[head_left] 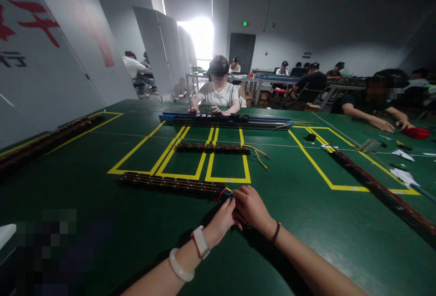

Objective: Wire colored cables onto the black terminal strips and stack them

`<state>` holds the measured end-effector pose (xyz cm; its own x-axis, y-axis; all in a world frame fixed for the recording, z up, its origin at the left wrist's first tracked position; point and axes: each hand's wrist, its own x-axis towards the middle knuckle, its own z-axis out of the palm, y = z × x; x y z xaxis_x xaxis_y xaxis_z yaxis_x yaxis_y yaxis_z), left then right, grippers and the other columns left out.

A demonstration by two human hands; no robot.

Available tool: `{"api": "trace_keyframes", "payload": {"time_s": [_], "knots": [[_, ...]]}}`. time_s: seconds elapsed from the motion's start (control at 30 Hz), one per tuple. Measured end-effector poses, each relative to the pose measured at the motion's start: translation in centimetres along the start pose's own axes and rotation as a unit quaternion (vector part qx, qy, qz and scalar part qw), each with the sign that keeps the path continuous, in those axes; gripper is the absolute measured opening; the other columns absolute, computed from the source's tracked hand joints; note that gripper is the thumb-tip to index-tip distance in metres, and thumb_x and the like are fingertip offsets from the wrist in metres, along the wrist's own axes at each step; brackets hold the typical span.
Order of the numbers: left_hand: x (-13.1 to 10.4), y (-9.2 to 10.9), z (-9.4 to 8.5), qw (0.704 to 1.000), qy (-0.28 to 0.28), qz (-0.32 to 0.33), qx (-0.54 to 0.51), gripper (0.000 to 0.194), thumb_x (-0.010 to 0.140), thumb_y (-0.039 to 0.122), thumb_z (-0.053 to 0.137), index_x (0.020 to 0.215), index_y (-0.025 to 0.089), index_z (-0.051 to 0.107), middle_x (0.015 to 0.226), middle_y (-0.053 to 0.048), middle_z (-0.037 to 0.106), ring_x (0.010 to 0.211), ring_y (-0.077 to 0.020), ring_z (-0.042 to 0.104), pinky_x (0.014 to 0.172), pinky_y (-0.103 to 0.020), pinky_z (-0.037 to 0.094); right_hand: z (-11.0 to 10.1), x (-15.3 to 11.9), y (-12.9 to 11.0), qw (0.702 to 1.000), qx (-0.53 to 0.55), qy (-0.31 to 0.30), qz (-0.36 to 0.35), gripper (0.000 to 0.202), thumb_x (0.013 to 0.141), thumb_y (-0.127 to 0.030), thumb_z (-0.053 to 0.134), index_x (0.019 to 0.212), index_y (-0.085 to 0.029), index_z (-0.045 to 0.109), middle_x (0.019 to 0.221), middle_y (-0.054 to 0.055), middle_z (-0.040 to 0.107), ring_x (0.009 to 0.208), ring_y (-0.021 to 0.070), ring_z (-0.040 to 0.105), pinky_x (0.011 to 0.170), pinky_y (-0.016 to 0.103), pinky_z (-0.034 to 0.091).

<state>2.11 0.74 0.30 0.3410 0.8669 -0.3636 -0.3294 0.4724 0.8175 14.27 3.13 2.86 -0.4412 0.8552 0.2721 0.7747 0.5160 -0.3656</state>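
A long dark strip assembly (170,184) lies across the green table in front of me. From its right end come short red, yellow and blue wires (229,191). Both my hands meet at these wire ends. The fingers of my left hand (223,219) are closed in a pinch at the wires from below. My right hand (252,207) is closed beside it, its fingertips touching the left ones. What sits between the fingertips is mostly hidden. A second strip assembly (213,149) with yellow leads (260,156) lies farther back.
Yellow tape outlines (180,177) mark the green table (293,232). Blue and black rails (225,122) lie before a person seated opposite. Another strip (384,191) lies at right, near paper scraps (403,176) and a co-worker's hands with a red item (416,133). More strips (51,139) lie left.
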Motion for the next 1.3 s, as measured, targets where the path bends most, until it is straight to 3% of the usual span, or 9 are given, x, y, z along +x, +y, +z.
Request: {"api": "trace_keyframes", "payload": {"time_s": [0.13, 0.27, 0.43, 0.53, 0.77, 0.9, 1.07, 1.2, 1.3], "knots": [[0.8, -0.7, 0.3, 0.999, 0.046, 0.016, -0.001, 0.025, 0.09, 0.042, 0.043, 0.094, 0.018, 0.046, 0.066, 0.002, 0.054, 0.051, -0.0087, 0.052, 0.045, -0.021, 0.036, -0.2, -0.4, -0.2, 0.999, -0.029, -0.025, -0.015, 0.021, 0.084, -0.013, 0.054, 0.1, -0.02, 0.065, 0.092, 0.006, 0.058, 0.086, 0.0179, 0.05, 0.078, 0.028, 0.04], [1.0, -0.9, 0.0, 0.999, 0.034, 0.01, 0.017, 0.03, 0.088, 0.047, 0.046, 0.087, 0.017, 0.045, 0.054, 0.006, 0.047, 0.043, -0.0065, 0.044, 0.044, -0.02, 0.028, -1.4, -0.7, 0.5, 0.998, 0.026, -0.061, -0.001, 0.027, 0.088, -0.022, 0.051, 0.113, -0.023, 0.061, 0.095, 0.006, 0.059, 0.087, 0.0165, 0.053, 0.078, 0.027, 0.041], [0.7, -0.5, -0.5, 1.0, 0.002, -0.008, 0.023, 0.039, 0.08, 0.056, 0.053, 0.083, 0.019, 0.042, 0.05, 0.009, 0.042, 0.04, -0.005, 0.041, 0.043, -0.02, 0.021, -2.1, -0.6, 1.5, 0.976, 0.126, -0.16, 0.078, 0.021, 0.088, -0.03, 0.049, 0.09, -0.016, 0.065, 0.082, 0.005, 0.066, 0.069, 0.0132, 0.058, 0.058, 0.021, 0.038], [0.6, -0.5, -0.5, 0.999, 0.003, -0.005, 0.045, 0.041, 0.079, 0.058, 0.053, 0.083, 0.019, 0.042, 0.049, 0.01, 0.041, 0.039, -0.0044, 0.038, 0.043, -0.02, 0.018, -2.3, -0.2, 2.0, 0.972, 0.122, -0.169, 0.11, 0.023, 0.087, -0.033, 0.051, 0.082, -0.015, 0.064, 0.074, 0.004, 0.067, 0.061, 0.0122, 0.057, 0.052, 0.02, 0.034], [0.1, 0.3, -0.8, 0.997, -0.054, 0.004, 0.056, 0.039, 0.083, 0.055, 0.048, 0.086, 0.016, 0.046, 0.066, 0.003, 0.053, 0.038, -0.001, 0.033, 0.041, -0.021, 0.015, -2.6, 2.1, 4.3, 0.988, 0.019, -0.081, 0.128, 0.024, 0.084, -0.037, 0.058, 0.072, -0.017, 0.063, 0.065, 0.003, 0.065, 0.058, 0.0131, 0.056, 0.051, 0.022, 0.031], [-0.2, 0.9, -1.0, 0.992, -0.102, 0.001, 0.079, 0.035, 0.087, 0.05, 0.042, 0.088, 0.015, 0.047, 0.063, 0.004, 0.051, 0.037, -0.001, 0.029, 0.041, -0.021, 0.013, -1.1, 3.8, 5.7, 0.988, -0.024, -0.019, 0.15, 0.026, 0.079, -0.043, 0.064, 0.07, -0.018, 0.064, 0.068, 0.004, 0.066, 0.06, 0.0143, 0.057, 0.052, 0.023, 0.031], [-0.2, 1.4, -1.0, 0.99, -0.11, -0.017, 0.085, 0.031, 0.089, 0.044, 0.039, 0.087, 0.015, 0.047, 0.063, 0.004, 0.051, 0.036, -0.0014, 0.03, 0.041, -0.021, 0.014, 1.0, 4.6, 6.6, 0.989, -0.042, 0.009, 0.141, 0.028, 0.079, -0.044, 0.064, 0.07, -0.018, 0.063, 0.068, 0.003, 0.064, 0.063, 0.0146, 0.057, 0.055, 0.023, 0.034], [0.2, 1.2, -1.0, 0.992, -0.108, -0.036, 0.057, 0.032, 0.089, 0.047, 0.042, 0.089, 0.015, 0.046, 0.067, 0.001, 0.056, 0.04, -0.0034, 0.04, 0.042, -0.021, 0.015, 1.1, 3.4, 6.7, 0.989, -0.117, 0.065, 0.062, 0.025, 0.082, -0.042, 0.062, 0.076, -0.018, 0.064, 0.077, 0.006, 0.063, 0.077, 0.0192, 0.055, 0.07, 0.029, 0.038], [0.7, 0.9, -1.0, 0.994, -0.101, -0.047, 0.024, 0.031, 0.089, 0.046, 0.043, 0.091, 0.016, 0.044, 0.069, -0.002, 0.06, 0.044, -0.0055, 0.046, 0.044, -0.02, 0.021, 0.5, 1.8, 6.7, 0.98, -0.154, 0.105, -0.071, 0.019, 0.087, -0.034, 0.056, 0.098, -0.02, 0.063, 0.093, 0.008, 0.063, 0.089, 0.0207, 0.053, 0.087, 0.037, 0.036]]}}
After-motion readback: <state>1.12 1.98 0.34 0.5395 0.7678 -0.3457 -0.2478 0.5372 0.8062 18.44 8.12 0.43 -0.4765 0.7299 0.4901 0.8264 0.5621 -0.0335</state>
